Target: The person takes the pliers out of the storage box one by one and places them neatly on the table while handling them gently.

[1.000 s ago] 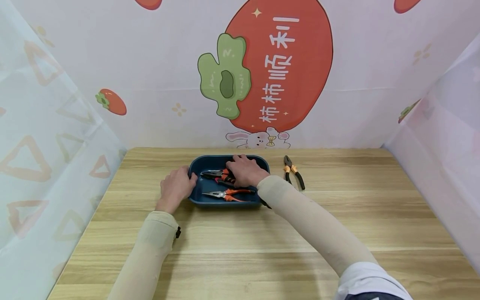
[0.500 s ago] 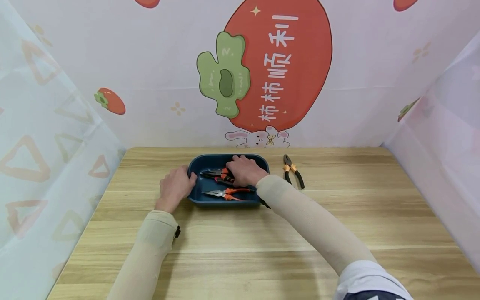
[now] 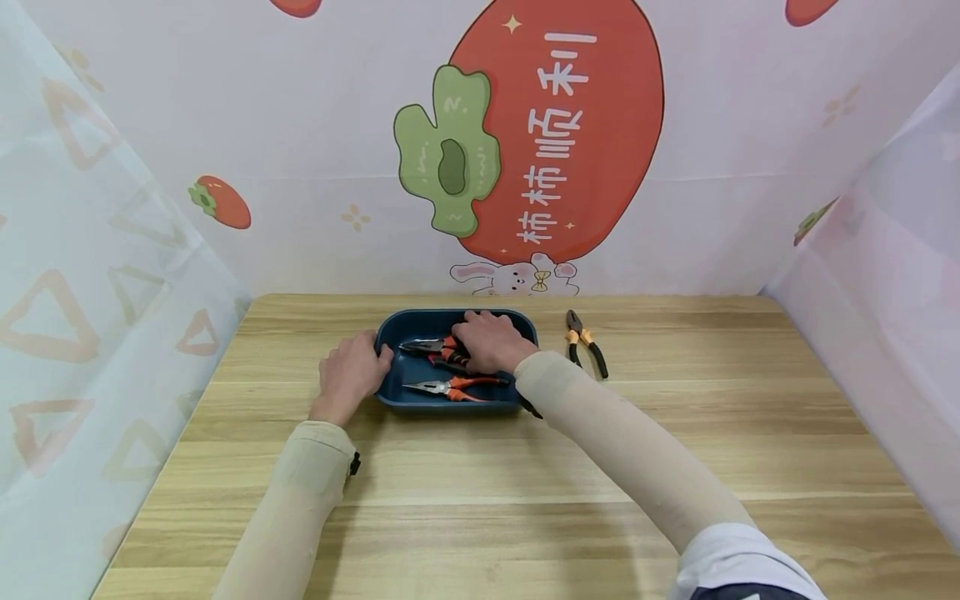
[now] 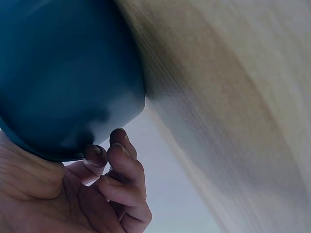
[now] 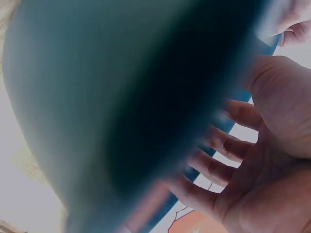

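right hand (image 3: 491, 343)'s nearer, dark-nosed pliers (image 3: 429, 346) poke out at its 9 o'clock, lying roughly 9-to-3, can't tell its grip, left hand (image 3: 348, 377) pinches the tray (image 3: 442, 407) rim

Wood-grain tabletop (image 3: 420, 533), pale with darker bands running side to side, reached back to a white printed back sheet (image 3: 315, 100). Sheet had a faint horizontal crease. Big orange-red fruit print (image 3: 615, 125) lay sideways on it, green leafy top (image 3: 412, 167) to the left, white Chinese characters (image 3: 551, 143) across. Rabbit print (image 3: 515, 277) was just above the table's back edge; small fruit print (image 3: 228, 204) off to the left. Left side sheet (image 3: 187, 333) carried loose triangle prints (image 3: 56, 321); right side sheet (image 3: 892, 283) looked pinkish. Light was bright, tabletop shadows soft.
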{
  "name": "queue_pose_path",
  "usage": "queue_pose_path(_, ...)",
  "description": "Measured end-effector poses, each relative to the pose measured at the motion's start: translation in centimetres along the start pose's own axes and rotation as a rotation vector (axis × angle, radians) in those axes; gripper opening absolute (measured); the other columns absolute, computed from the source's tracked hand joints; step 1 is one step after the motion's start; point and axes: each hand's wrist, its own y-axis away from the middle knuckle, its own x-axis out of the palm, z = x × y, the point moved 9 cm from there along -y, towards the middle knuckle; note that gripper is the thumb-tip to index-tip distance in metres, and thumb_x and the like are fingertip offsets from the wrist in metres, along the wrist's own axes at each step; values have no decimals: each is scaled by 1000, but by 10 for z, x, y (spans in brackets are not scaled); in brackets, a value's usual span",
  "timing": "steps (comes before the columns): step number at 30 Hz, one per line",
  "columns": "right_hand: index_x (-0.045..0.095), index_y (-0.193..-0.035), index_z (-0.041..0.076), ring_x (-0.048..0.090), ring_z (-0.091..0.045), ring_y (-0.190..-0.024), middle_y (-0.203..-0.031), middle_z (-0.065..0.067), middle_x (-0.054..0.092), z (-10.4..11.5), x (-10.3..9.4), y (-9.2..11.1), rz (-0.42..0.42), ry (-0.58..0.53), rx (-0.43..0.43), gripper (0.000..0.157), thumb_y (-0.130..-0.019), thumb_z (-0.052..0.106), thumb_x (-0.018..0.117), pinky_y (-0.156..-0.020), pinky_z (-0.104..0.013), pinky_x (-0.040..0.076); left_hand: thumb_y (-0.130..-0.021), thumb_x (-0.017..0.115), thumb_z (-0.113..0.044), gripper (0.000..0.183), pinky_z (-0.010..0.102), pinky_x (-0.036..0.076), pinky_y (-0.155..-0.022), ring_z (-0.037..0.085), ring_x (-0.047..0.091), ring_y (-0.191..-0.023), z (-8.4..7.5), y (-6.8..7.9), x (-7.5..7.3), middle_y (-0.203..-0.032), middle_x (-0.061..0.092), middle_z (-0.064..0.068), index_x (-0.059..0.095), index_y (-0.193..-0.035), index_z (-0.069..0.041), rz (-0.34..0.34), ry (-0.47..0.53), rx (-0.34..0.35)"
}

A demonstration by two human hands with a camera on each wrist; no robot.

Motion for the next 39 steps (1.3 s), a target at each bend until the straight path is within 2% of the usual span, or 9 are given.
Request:
queue_pose_path(9,62,-135,18,56,-26,-111,-126,-7,59,1,-10,4,-53,24,-2,48,-92,35,75,-94,-48,47,-103,48,-30,28,49,46,-59,35,59,-68,-1,1,-1,-78,60,14,61,-94,-7,4,-12,4)
queue_pose_path(18,58,-141,19,56,-27,-118,-136,-9,56,3,-18,16,-79,29,8,55,-92,38,74,-97,-49,47,-103,48,-30,28,47,45,-59,35,59,-68,-1,1,-2,-79,61,14,61,-96,-6,6,-7,-2)
queue_pose_path(32,55,-144,20,53,-28,-125,-141,-10,54,5,-32,41,-141,-36,7,59,-92,39,74,-94,-52,48,-103,48,-30,28,47,44,-59,34,59,-68,-1,2,-1,-75,59,12,60,-91,-7,8,4,4)
queue_pose_path(39,53,-147,20,52,-29,-126,-143,-11,52,4,-36,52,-178,-70,17,62,-92,40,74,-94,-52,47,-102,48,-30,28,51,46,-61,37,62,-72,0,2,-1,-85,65,16,62,-97,-6,10,6,3)
